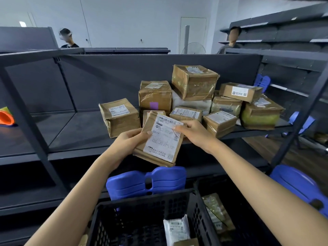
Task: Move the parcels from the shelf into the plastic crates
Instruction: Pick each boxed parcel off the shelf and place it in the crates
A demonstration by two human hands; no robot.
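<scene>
I hold a flat cardboard parcel (160,139) with a white label in front of the dark shelf (71,132). My left hand (130,141) grips its left edge and my right hand (192,134) grips its upper right edge. Behind it on the shelf lies a heap of several taped brown parcels (194,82). Below, a black plastic crate (142,206) holds a white bag parcel (176,229) and a brown one. A second black crate (248,219) to its right holds a taped parcel (215,210).
Blue plastic stools stand behind the crate (147,181) and at the right (298,185). An orange object (6,118) lies on the shelf's left end. Shelf uprights (26,121) frame the bay. Two other people (68,39) stand beyond the shelving.
</scene>
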